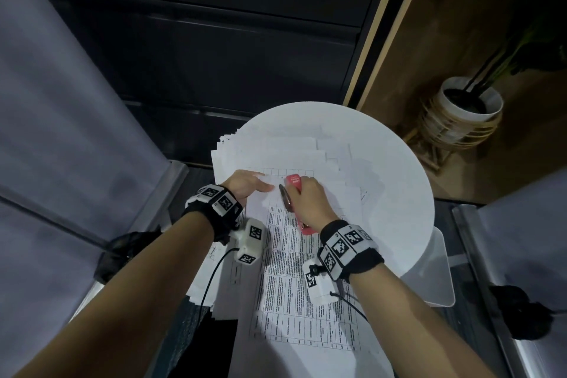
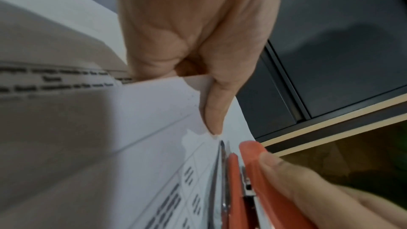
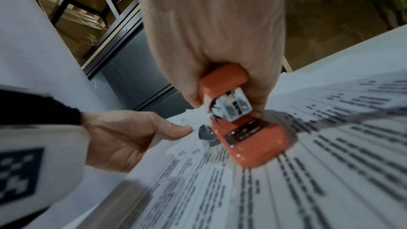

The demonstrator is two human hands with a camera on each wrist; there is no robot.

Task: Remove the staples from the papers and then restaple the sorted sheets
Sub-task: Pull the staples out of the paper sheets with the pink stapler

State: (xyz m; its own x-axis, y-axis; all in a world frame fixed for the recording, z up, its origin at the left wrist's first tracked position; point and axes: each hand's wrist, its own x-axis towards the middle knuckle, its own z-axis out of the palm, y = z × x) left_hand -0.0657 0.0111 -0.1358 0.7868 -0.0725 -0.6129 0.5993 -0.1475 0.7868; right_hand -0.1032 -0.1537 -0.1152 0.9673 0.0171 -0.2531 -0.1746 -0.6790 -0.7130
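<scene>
A sheaf of printed table sheets [image 1: 291, 285] lies over the near side of a round white table [image 1: 392, 168]. My left hand [image 1: 247, 184] pinches its top left corner, thumb [image 2: 213, 111] on top of the paper [image 2: 154, 128] and fingers beneath. My right hand [image 1: 306, 201] grips a red-orange stapler [image 1: 293, 180] lying on the sheets, its metal tip right beside the thumb. The left wrist view shows the stapler [image 2: 233, 189] edge-on. In the right wrist view the stapler [image 3: 253, 145] rests on the print [image 3: 319, 163], my left hand [image 3: 132, 135] beside it.
More white papers [image 1: 270, 147] are spread across the table's far and left part, some overhanging the edge. A potted plant [image 1: 469, 101] in a wooden stand sits on the floor at the far right. Grey padded seats flank both sides; a dark cabinet stands behind.
</scene>
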